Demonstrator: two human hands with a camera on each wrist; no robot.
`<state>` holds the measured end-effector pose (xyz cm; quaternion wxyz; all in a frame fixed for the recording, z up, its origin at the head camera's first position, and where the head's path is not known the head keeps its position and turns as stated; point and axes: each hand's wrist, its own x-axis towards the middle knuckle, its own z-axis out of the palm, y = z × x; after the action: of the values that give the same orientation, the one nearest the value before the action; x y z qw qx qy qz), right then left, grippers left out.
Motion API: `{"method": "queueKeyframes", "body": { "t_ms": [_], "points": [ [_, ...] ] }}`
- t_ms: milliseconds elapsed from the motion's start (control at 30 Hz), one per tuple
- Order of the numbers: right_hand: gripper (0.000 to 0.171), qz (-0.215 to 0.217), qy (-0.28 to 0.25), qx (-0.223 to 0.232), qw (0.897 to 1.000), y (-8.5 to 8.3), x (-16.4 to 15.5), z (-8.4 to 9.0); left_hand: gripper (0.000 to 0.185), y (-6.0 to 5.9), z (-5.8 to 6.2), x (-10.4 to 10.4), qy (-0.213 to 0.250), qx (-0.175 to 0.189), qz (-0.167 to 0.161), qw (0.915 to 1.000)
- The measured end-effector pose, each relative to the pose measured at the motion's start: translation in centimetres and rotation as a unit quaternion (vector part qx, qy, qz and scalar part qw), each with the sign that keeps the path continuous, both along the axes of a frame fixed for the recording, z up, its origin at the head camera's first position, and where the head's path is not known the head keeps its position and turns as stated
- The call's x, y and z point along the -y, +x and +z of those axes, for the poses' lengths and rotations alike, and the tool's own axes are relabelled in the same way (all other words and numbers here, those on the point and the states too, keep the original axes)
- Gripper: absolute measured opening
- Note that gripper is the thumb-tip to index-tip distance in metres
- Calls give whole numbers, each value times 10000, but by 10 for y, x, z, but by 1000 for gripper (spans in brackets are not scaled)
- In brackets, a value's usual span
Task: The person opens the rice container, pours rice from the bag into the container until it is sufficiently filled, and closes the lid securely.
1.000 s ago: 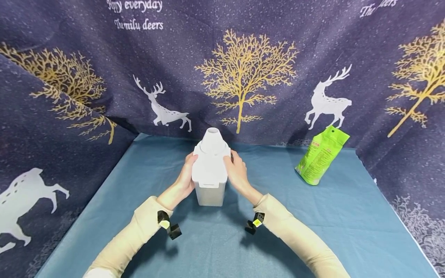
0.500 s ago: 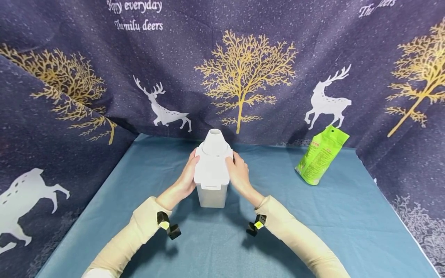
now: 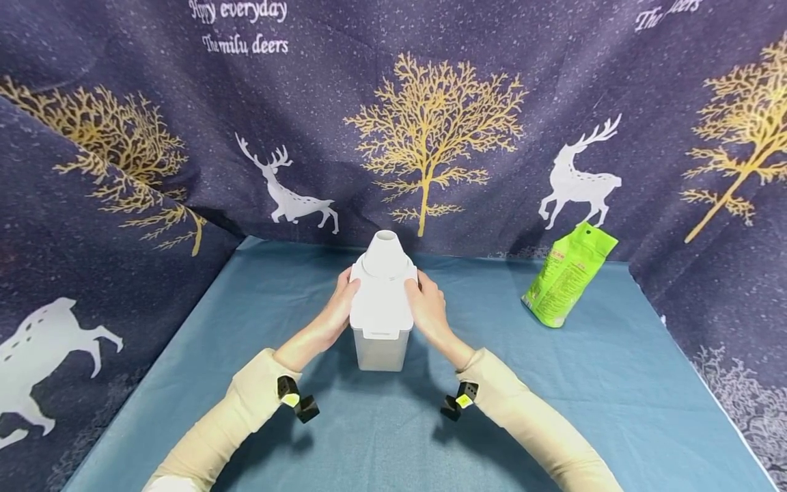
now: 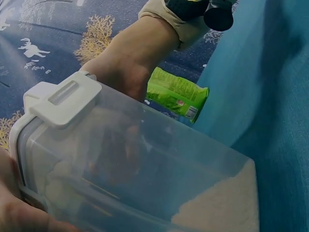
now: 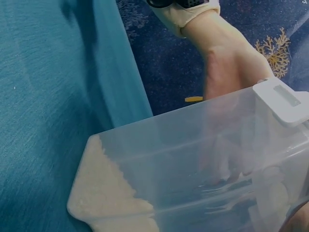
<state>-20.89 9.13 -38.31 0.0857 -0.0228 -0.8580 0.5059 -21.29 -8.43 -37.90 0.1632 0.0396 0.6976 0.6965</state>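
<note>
A translucent storage container [image 3: 381, 352] with a white lid [image 3: 382, 304] stands upright in the middle of the head view. A white cone-shaped piece [image 3: 385, 254], open at its top, rises from the far part of the lid. My left hand [image 3: 334, 311] grips the container's left side near the lid, thumb at the lid's edge. On the opposite side my right hand [image 3: 430, 311] holds it the same way. Pale, grainy contents [image 4: 224, 203] lie at the bottom of the container in both wrist views. The fingers behind the walls show only blurred through the plastic.
A bright green printed bag [image 3: 568, 277] stands at the back right of the blue cloth-covered table [image 3: 492, 342]. Behind the table hangs a dark blue cloth [image 3: 467, 137] with deer and trees on it.
Both hands and the container have shifted slightly to the right and a little nearer to me. The grip looks the same, and the green bag has not moved.
</note>
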Motion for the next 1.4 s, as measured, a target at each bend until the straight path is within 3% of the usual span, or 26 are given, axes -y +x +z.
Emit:
{"method": "queueKeyframes", "body": {
  "t_ms": [600, 1100, 1400],
  "points": [
    [50, -26, 43, 208, 9998, 8, -12, 5, 56, 7, -1, -11, -927, -473, 161, 9944],
    [42, 213, -101, 116, 9997, 14, -23, 3, 57, 10, 2, -20, -1227, -517, 281, 9907],
    [49, 119, -15, 228, 9997, 17, -28, 4, 58, 13, 1, -25, -1453, -601, 273, 9872]
  ]
}}
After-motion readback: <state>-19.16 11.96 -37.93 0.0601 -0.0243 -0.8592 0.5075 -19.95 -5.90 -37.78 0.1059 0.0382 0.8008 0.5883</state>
